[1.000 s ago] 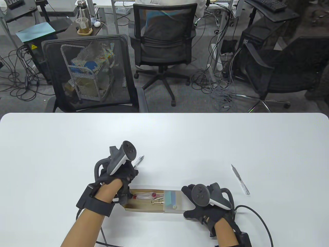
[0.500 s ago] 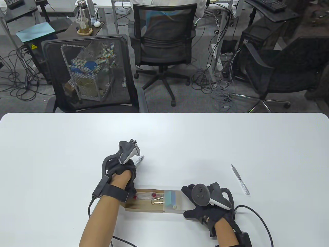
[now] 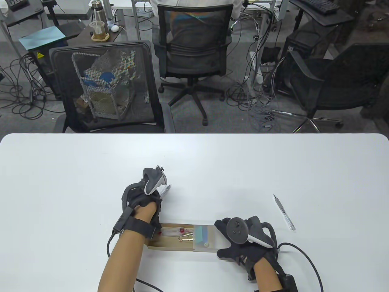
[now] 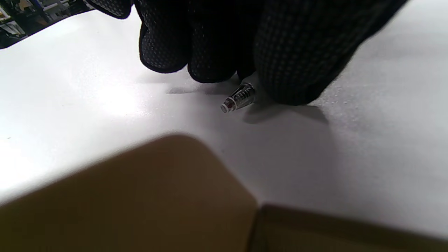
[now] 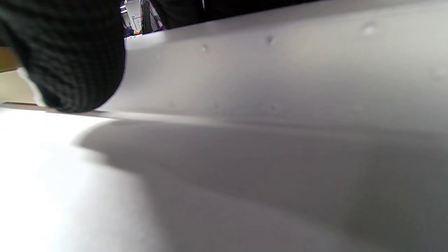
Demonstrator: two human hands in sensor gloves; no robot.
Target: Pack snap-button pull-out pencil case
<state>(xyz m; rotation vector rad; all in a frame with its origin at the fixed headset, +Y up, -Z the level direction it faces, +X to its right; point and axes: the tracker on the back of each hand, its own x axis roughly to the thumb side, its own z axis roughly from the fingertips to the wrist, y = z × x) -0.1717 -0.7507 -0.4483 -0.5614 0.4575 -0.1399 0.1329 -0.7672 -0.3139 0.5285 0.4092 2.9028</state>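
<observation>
While right hand (image 3: 243,240) grips frosted sleeve (image 3: 205,240), left fingers (image 4: 294,63) pinch clear pen (image 4: 239,98).

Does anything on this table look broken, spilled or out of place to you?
Nothing looks broken or spilled. The pencil case has its tray pulled out, with a few small items inside. Two things still lie loose on the table: a clear pen under the left hand, and a slim silver tool right of the right hand.

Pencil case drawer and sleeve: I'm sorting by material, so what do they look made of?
The drawer looks like matte brown cardboard: flat tan walls, no shine. The sleeve looks like frosted translucent plastic, since blurred contents show through. Neither is certain from sight alone.
</observation>
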